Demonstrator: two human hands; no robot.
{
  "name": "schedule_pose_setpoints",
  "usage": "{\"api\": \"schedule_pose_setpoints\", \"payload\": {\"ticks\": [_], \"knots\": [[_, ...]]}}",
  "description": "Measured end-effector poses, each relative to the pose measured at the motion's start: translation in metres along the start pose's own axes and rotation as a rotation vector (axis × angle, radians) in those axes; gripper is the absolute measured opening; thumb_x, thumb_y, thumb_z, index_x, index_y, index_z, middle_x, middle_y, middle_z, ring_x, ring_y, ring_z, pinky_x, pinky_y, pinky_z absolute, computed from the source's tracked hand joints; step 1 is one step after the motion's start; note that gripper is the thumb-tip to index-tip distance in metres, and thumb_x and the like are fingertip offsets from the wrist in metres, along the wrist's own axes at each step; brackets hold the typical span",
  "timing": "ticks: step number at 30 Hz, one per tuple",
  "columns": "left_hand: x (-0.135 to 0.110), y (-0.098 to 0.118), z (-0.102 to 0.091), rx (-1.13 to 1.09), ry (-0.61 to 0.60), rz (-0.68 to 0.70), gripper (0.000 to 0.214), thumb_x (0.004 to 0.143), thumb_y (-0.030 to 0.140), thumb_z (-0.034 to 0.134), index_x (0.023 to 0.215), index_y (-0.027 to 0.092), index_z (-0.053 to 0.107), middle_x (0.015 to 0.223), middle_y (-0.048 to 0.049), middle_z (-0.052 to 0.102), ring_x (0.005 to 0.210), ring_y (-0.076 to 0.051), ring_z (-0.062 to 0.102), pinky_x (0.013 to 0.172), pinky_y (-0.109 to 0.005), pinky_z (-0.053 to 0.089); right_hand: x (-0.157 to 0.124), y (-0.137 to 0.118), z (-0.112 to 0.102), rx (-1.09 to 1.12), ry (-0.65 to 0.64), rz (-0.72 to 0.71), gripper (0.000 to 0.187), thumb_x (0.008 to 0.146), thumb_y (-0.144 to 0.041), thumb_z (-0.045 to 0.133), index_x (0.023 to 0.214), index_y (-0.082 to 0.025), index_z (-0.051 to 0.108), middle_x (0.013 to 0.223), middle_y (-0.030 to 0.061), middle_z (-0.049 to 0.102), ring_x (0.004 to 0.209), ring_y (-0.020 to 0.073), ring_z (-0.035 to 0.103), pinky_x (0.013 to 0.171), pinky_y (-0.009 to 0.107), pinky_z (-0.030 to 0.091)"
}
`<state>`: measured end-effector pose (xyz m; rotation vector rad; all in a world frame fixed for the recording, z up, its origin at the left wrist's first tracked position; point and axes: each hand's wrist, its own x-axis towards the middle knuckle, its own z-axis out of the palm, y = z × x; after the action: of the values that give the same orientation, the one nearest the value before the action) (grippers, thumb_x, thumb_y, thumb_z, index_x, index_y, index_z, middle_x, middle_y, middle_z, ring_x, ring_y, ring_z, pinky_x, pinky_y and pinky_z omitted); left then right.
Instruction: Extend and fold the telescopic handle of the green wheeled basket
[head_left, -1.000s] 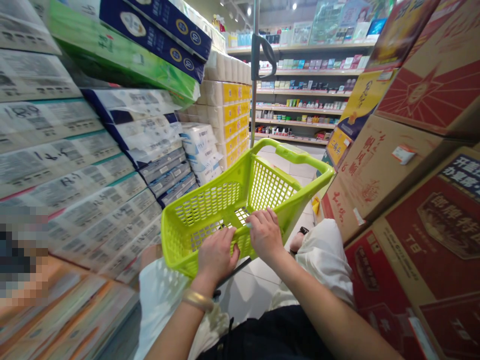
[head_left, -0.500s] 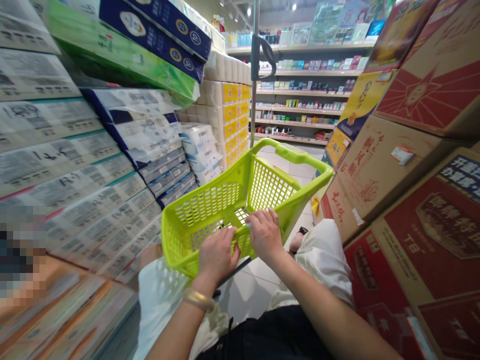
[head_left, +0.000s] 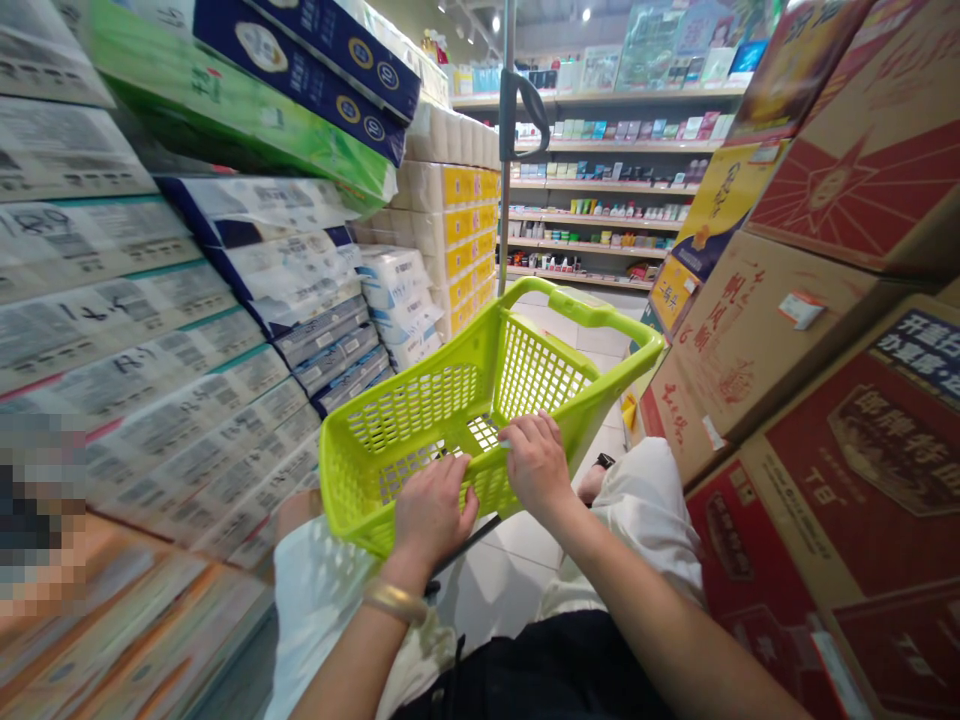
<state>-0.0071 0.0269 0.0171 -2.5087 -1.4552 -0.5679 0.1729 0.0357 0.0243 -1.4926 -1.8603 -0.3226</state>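
Note:
A lime-green plastic shopping basket (head_left: 420, 400) sits in front of me at knee height, with nothing visible inside it. My left hand (head_left: 431, 510) grips its near rim, fingers curled over the edge; a gold bangle is on that wrist. My right hand (head_left: 536, 465) clasps the same rim just to the right, fingers folded over the top. The basket's green handle (head_left: 592, 310) lies across its far end. My legs in white trousers show under the basket.
Stacked tissue and toilet-paper packs (head_left: 187, 330) wall the left side. Red and brown cardboard cartons (head_left: 825, 400) tower on the right. A metal pole (head_left: 510, 140) rises behind the basket. Product shelves (head_left: 607, 200) line the back across a white tiled floor (head_left: 495, 580).
The view has shifted very slightly; both hands keep their hold on the basket rim.

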Motion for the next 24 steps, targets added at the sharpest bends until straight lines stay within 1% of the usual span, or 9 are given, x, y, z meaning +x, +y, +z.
{"api": "schedule_pose_setpoints", "payload": {"ticks": [3,6,9,11,13,16,18,21,24], "knots": [[-0.002,-0.002,0.001,0.008,-0.004,0.007,0.028,0.083,0.026,0.052,0.110,0.021,0.057,0.095,-0.0050,0.067,0.087,-0.023,0.061,0.075,-0.036,0.045,-0.002,-0.003,0.000,0.029,-0.011,-0.038,0.023,0.082,-0.006,0.051,0.089,-0.023,0.065,0.095,0.0037,0.067,0.098,0.0204,0.055,0.110,0.035,0.027],[-0.002,-0.003,0.000,0.012,-0.001,0.008,0.027,0.084,0.026,0.051,0.110,0.021,0.057,0.095,-0.0045,0.067,0.087,-0.023,0.061,0.075,-0.035,0.045,0.002,0.010,-0.009,0.025,-0.013,-0.042,0.022,0.083,-0.007,0.052,0.089,-0.023,0.065,0.095,0.0032,0.067,0.096,0.0204,0.055,0.110,0.036,0.028],[-0.002,-0.001,0.000,0.010,0.005,0.004,0.027,0.084,0.027,0.051,0.110,0.021,0.057,0.094,-0.0044,0.067,0.087,-0.023,0.061,0.074,-0.035,0.044,0.005,0.019,-0.014,0.006,0.009,-0.001,0.023,0.083,-0.006,0.052,0.089,-0.023,0.065,0.096,0.0036,0.067,0.098,0.0206,0.055,0.110,0.037,0.028],[-0.001,0.000,0.000,0.008,0.006,0.001,0.028,0.084,0.027,0.051,0.110,0.021,0.058,0.094,-0.0045,0.067,0.087,-0.023,0.061,0.074,-0.035,0.045,0.004,0.016,-0.011,0.001,0.033,0.015,0.023,0.082,-0.005,0.052,0.088,-0.023,0.065,0.094,0.0041,0.067,0.098,0.0210,0.055,0.110,0.037,0.028],[-0.001,0.000,0.000,0.007,0.003,0.000,0.028,0.083,0.027,0.052,0.110,0.021,0.058,0.094,-0.0046,0.067,0.088,-0.023,0.061,0.074,-0.035,0.045,0.000,0.005,-0.003,0.011,0.044,-0.001,0.023,0.082,-0.004,0.051,0.088,-0.022,0.064,0.093,0.0042,0.066,0.098,0.0212,0.054,0.109,0.037,0.029],[-0.001,-0.002,-0.001,0.006,-0.008,0.000,0.029,0.082,0.025,0.052,0.110,0.021,0.058,0.095,-0.0050,0.068,0.088,-0.023,0.061,0.075,-0.035,0.045,-0.005,-0.010,0.006,0.044,0.014,-0.056,0.023,0.083,-0.005,0.050,0.090,-0.022,0.064,0.094,0.0037,0.066,0.099,0.0202,0.054,0.109,0.037,0.029],[-0.002,-0.003,-0.001,0.007,-0.017,0.003,0.029,0.082,0.025,0.052,0.110,0.021,0.057,0.096,-0.0054,0.068,0.089,-0.023,0.061,0.076,-0.035,0.045,-0.006,-0.011,0.005,0.051,-0.022,-0.075,0.024,0.083,-0.005,0.050,0.092,-0.023,0.064,0.096,0.0034,0.066,0.100,0.0195,0.054,0.109,0.036,0.029],[-0.002,-0.004,-0.002,0.000,-0.016,0.007,0.028,0.084,0.027,0.051,0.111,0.021,0.057,0.096,-0.0060,0.068,0.089,-0.023,0.061,0.076,-0.035,0.045,0.000,0.005,-0.006,0.017,-0.040,-0.044,0.024,0.083,-0.006,0.051,0.091,-0.023,0.065,0.096,0.0035,0.067,0.100,0.0198,0.055,0.110,0.036,0.028],[-0.001,-0.002,-0.001,-0.023,-0.001,-0.006,0.028,0.084,0.027,0.050,0.111,0.021,0.058,0.096,-0.0064,0.068,0.088,-0.023,0.061,0.075,-0.036,0.046,0.008,0.024,-0.017,-0.034,-0.014,0.029,0.025,0.082,-0.005,0.051,0.089,-0.023,0.066,0.098,0.0039,0.067,0.100,0.0207,0.055,0.111,0.036,0.026]]}}
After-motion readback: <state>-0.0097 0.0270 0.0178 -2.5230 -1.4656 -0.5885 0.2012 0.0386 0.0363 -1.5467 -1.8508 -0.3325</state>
